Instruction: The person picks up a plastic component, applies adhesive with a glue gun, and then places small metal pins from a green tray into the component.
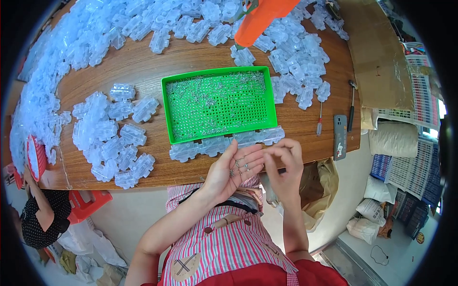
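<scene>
Palm up, my left hand (231,170) carries several small metal screws (242,165) across its palm and outstretched fingers. My right hand (285,167) is curled just right of the left fingertips, its thumb and fingers bent together; anything in that pinch is too small to make out. Beyond my hands runs a row of clear plastic blocks (213,145) along the near side of a green perforated tray (166,112). Many loose screws (210,101) are scattered in this tray, mostly towards its far side.
Clear plastic blocks heap on the left (102,133) and at the back (95,35). An orange power screwdriver (260,24) hangs above the far side. A screwdriver (319,125), a phone (339,137) and a hammer (352,107) lie at right. Another person (45,214) is at far left.
</scene>
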A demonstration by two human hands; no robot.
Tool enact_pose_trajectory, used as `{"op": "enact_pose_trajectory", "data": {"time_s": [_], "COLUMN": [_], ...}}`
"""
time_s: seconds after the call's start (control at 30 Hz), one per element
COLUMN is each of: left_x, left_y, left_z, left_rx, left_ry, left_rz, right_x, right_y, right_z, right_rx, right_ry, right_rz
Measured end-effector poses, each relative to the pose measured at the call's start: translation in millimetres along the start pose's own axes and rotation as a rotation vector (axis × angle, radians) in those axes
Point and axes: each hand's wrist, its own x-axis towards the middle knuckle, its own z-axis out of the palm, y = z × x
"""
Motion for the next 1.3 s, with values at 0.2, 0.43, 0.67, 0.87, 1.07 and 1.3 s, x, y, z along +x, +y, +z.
{"op": "enact_pose_trajectory", "data": {"time_s": [0.2, 0.43, 0.67, 0.87, 1.07, 1.3], "left_x": [2, -2, -3, -7, -8, -10], "left_y": [0, -4, -3, -8, -11, -6], "left_z": [0, 3, 2, -6, -20, -17], "left_rx": [-0.091, -0.050, -0.043, 0.118, 0.073, 0.063], "left_ry": [-0.118, -0.089, -0.045, 0.171, 0.229, 0.230], "left_rz": [-0.011, 0.043, 0.067, 0.052, 0.071, 0.095], "right_x": [-9, -6, -10, -10, 0, -1], "right_y": [-13, -19, -17, 8, 27, 30], "right_z": [-1, 2, 9, 18, 35, 42], "right_rx": [-0.045, -0.160, -0.035, 0.095, -0.031, -0.121], "right_ry": [-0.091, -0.109, -0.158, 0.053, 0.049, 0.000], "right_rz": [-0.051, -0.122, -0.056, 0.120, -0.008, -0.116]}}
